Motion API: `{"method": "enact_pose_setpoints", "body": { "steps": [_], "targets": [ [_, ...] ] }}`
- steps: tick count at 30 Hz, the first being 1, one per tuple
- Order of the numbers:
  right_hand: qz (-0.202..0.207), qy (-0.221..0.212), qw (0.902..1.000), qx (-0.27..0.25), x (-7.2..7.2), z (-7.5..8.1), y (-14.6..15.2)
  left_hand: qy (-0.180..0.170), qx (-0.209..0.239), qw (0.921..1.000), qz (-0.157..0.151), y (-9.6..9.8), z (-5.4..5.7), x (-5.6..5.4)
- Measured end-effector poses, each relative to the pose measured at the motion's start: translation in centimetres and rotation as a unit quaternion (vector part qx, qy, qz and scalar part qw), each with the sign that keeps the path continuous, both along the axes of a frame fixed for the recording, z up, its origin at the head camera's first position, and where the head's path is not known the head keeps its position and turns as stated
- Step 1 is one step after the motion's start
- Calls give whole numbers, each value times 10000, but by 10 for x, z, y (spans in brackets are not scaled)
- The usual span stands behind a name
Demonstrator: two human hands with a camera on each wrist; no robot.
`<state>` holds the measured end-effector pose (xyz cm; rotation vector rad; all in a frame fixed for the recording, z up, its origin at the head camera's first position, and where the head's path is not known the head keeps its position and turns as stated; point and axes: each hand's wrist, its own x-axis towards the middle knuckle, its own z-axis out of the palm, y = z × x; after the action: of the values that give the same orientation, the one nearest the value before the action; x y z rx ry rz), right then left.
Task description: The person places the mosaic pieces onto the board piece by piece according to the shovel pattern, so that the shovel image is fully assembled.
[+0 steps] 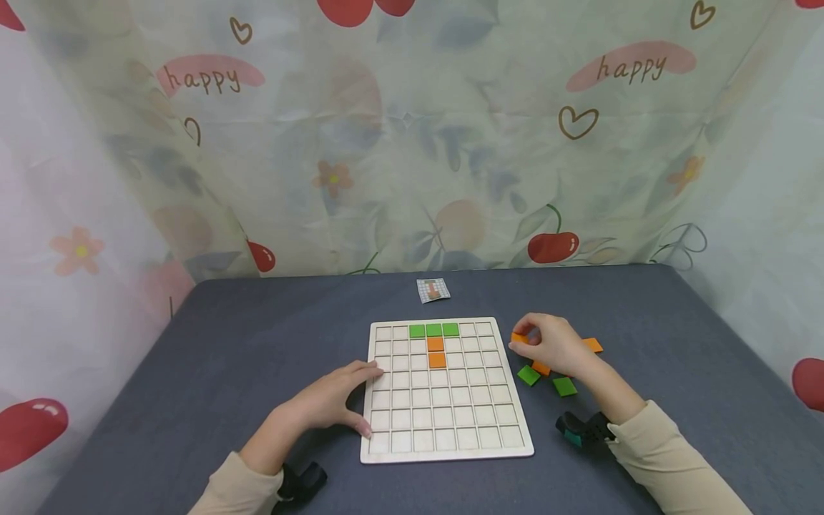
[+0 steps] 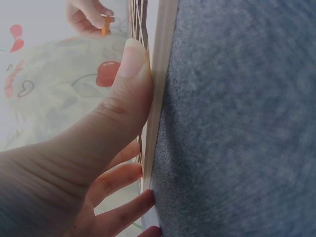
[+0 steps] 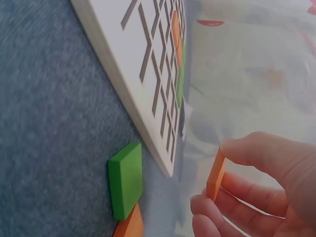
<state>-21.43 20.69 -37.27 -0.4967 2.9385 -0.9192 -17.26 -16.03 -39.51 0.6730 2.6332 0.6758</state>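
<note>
- The grid board (image 1: pixel 447 390) looks like pale, unfinished wood, matt, with a smooth face and thin lines cut into it; its edge (image 2: pixel 159 94) shows as a light plain wooden strip
- The table cover (image 1: pixel 257 343) is dark grey cloth, matt and slightly fuzzy, like felt
- The green tile (image 3: pixel 126 179) beside the board is smooth, with a flat painted-looking finish and clean square edges
- The orange tile (image 3: pixel 216 175) pinched in the right hand (image 1: pixel 552 345) has the same smooth matt colour
- The backdrop (image 1: pixel 412 136) is thin printed fabric, softly creased, with little sheen
- The sleeves (image 1: pixel 669 458) are beige knitted cloth, matt
</note>
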Motion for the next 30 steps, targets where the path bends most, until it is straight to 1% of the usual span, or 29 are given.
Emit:
{"method": "enact_pose_setpoints", "body": {
  "steps": [5,9,18,26,30],
  "targets": [
    [32,-60,10000,8,1,0,-5,14,-4,10000,-21,0,0,0],
    [141,-70,9999,3,4,0,-10,27,-9,10000,-31,0,0,0],
    [643,63,9979,-42,10,1,-23,12,20,10000,-13,0,0,1],
    [839,270,9961,-51,14,-1,-30,-25,15,10000,15,0,0,1],
    [889,273,9957,-17,16,-2,-34,-33,22,10000,-5,0,0,1]
  ]
}}
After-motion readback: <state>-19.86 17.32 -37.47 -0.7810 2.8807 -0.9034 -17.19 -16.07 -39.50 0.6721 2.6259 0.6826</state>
